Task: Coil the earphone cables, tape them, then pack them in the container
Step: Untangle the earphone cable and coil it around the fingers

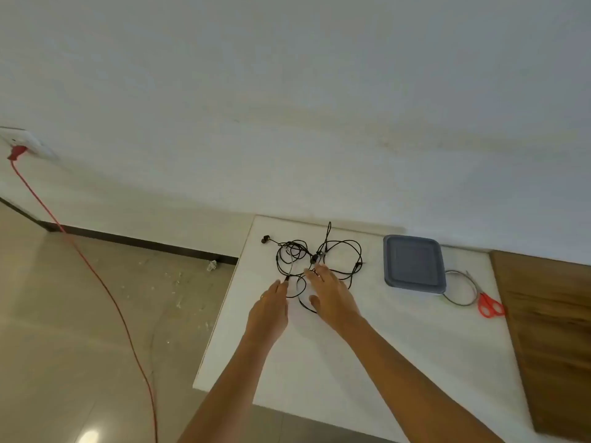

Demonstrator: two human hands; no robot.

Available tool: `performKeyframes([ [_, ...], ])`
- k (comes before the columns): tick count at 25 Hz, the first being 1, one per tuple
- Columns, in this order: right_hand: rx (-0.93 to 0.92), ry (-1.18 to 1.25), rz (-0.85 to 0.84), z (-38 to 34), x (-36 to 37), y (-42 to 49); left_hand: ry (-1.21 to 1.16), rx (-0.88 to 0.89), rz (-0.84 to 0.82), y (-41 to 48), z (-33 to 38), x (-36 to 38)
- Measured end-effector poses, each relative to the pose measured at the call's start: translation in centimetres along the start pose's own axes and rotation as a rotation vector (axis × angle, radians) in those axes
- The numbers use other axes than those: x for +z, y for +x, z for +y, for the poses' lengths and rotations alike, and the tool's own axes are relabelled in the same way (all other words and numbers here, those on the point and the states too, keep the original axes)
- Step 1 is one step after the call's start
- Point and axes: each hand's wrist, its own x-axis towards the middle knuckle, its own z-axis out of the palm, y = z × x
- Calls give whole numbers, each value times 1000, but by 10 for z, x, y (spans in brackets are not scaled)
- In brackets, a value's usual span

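Cables (pixel 315 259) tangled | left hand (pixel 268 310) pinches one | right hand (pixel 332 294) spread over them

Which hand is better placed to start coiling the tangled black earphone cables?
Left. The left hand pinches a loose end of the tangled black earphone cables; the right hand is spread open over the loops, gripping nothing.
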Motion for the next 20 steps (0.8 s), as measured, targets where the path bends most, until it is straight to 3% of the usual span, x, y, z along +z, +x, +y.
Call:
performKeyframes([
  [10, -54, 130, 137, -9, -1, 12, 27, 18, 8, 10, -11, 8],
  [14, -67, 311, 313, -13, -38, 0, -88, 190, 196, 7, -4, -20],
  [17, 13, 411, 394, -21, -68, -8, -223, 245, 198, 5, 7, -55],
  [20, 215, 705, 533, -30, -103, -10, -411, 214, 168, 1, 21, -86],
])
